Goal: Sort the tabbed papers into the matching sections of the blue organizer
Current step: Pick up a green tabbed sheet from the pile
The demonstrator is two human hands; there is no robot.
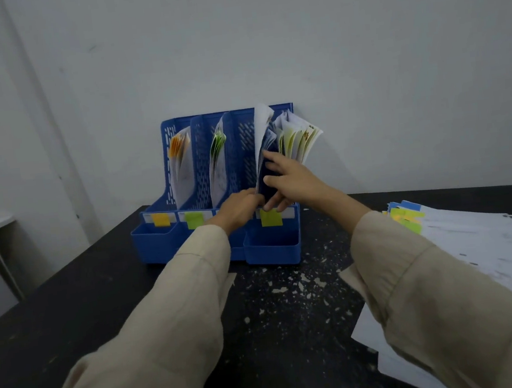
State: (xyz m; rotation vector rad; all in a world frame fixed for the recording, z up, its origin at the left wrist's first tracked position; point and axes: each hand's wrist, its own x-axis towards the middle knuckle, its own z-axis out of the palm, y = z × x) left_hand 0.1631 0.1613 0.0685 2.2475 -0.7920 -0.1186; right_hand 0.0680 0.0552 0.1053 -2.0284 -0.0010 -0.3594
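Reaching over the black table [108, 304], I see both beige sleeves, and a pile of tabbed papers [473, 234] lies at the right, well apart from the organizer [198, 143]. My left hand [240, 209] pinches the bottom edge of a sheet [262, 130] standing in the third section, while my right hand [291, 180] lies with spread fingers against that sheet, gripping nothing. Further back, the first section holds orange-tabbed papers [177, 151], the second green ones [218, 147], the fourth yellow ones [299, 141].
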